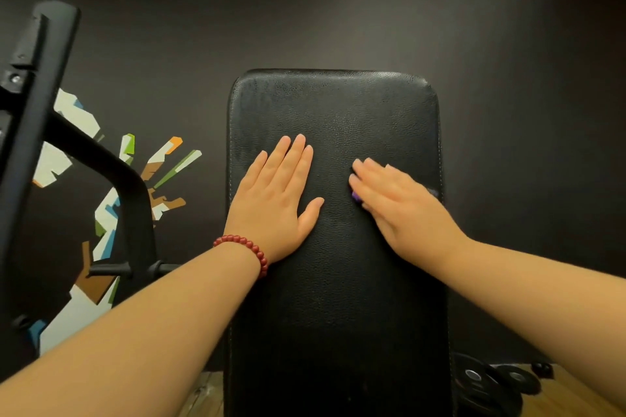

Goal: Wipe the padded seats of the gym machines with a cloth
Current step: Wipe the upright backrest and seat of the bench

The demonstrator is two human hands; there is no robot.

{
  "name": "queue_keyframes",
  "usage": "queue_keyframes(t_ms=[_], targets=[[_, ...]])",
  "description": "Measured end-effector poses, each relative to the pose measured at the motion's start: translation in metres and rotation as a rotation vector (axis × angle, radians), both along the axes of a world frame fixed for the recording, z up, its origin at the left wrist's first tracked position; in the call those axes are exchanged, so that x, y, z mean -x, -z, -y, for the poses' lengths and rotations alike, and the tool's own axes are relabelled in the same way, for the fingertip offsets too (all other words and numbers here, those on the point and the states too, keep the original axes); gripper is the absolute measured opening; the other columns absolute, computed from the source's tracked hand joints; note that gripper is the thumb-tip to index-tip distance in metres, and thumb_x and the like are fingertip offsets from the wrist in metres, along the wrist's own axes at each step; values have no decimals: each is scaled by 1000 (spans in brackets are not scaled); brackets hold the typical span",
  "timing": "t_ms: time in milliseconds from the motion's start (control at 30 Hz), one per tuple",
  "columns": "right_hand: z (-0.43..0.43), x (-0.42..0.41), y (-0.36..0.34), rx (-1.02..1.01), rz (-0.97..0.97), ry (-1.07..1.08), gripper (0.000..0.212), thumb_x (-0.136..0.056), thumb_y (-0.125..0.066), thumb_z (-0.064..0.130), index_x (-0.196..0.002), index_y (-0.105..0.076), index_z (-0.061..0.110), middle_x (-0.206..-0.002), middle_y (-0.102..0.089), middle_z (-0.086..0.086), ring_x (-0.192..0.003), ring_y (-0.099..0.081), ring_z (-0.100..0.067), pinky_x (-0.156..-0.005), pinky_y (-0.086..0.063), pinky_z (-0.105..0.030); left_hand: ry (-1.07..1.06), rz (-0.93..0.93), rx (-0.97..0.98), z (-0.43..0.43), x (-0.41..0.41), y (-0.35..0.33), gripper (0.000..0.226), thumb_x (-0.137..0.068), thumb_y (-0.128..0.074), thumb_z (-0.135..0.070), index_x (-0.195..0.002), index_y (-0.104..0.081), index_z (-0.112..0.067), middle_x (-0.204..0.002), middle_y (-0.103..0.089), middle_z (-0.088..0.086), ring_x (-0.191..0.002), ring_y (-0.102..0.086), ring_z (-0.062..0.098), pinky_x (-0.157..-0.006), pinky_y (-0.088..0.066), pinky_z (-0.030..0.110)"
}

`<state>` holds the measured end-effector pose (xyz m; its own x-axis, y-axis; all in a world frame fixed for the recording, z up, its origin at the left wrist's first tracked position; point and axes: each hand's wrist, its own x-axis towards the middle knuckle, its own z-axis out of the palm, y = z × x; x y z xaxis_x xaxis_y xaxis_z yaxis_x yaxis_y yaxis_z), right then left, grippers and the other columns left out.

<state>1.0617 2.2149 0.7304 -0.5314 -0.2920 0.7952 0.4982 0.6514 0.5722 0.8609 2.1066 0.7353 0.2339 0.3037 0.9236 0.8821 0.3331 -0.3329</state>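
At frame centre, the left hand (281,200) lies flat, fingers straight, on the black padded leather seat (335,298), likely steadying it, while the right hand (399,203), fingers nearly straight, presses a mostly hidden purple cloth (355,196) onto its right side.

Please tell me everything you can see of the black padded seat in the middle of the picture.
The long black padded seat fills the middle and runs away from the camera toward a dark wall. Its cover looks like grained leather, with rounded far corners and pale stitching along the side edges. Dull smears show near its far left corner. The left hand lies flat on it, fingers straight; the right hand presses a mostly hidden purple cloth against its right part.
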Motion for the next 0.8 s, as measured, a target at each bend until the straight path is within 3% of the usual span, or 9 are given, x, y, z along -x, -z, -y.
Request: queue_keyframes(t_ms=[133,200,300,400,500,667,733,800], targets=[[0,-18,-20,-118,274,73,41,-101,-34,18,-131,-57,3,-140,-52,-16,-131,-48,-32,-111,-35,-40,6,0,-4,0,0,1,70,-94,-29,-50,-151,-27,-8,-159,-23,8,-147,-19,22,-118,-9,38],[2,-15,-34,-99,183,117,44,-103,-30,22,-130,-58,3,-139,-53,-17,-129,-50,-35,-109,-37,-43,8,-2,-5,0,0,0,70,-94,-29,-50,-151,-27,-8,-158,-23,8,-146,-20,22,-118,-10,38],[9,4,-19,30,-43,91,43,-95,-39,17,-130,-58,3,-139,-53,-18,-129,-49,-38,-105,-39,-51,7,7,-4,1,-1,1,70,-94,-29,-49,-150,-28,-8,-158,-25,8,-146,-22,23,-118,-10,38],[13,6,1,-23,136,80,45,-93,-39,17,-134,-55,5,-142,-50,-16,-133,-46,-34,-109,-36,-47,15,27,6,3,-2,2,69,-93,-30,-47,-149,-30,-7,-157,-26,9,-145,-23,22,-118,-10,37],[13,-4,-20,-98,250,120,45,-95,-37,19,-133,-56,5,-140,-52,-16,-131,-48,-33,-107,-38,-46,36,26,41,8,2,0,71,-92,-30,-47,-150,-27,-7,-159,-22,9,-146,-18,21,-119,-7,34],[14,11,-41,100,-201,85,40,-95,-41,13,-130,-55,-1,-138,-52,-19,-130,-46,-39,-104,-41,-54,-20,67,-15,13,12,1,73,-91,-30,-49,-150,-28,-7,-158,-25,11,-146,-19,26,-118,-5,36],[14,20,-27,76,-166,58,44,-95,-37,16,-130,-56,0,-139,-52,-19,-130,-47,-37,-106,-37,-50,-2,75,-35,11,12,4,71,-91,-31,-47,-149,-29,-6,-157,-27,11,-145,-20,26,-117,-6,36],[14,21,-15,-7,18,42,45,-94,-37,17,-133,-55,3,-141,-51,-17,-132,-46,-35,-108,-32,-46,42,75,-59,10,12,6,70,-92,-32,-44,-149,-31,-5,-156,-28,12,-145,-22,26,-117,-8,36]])
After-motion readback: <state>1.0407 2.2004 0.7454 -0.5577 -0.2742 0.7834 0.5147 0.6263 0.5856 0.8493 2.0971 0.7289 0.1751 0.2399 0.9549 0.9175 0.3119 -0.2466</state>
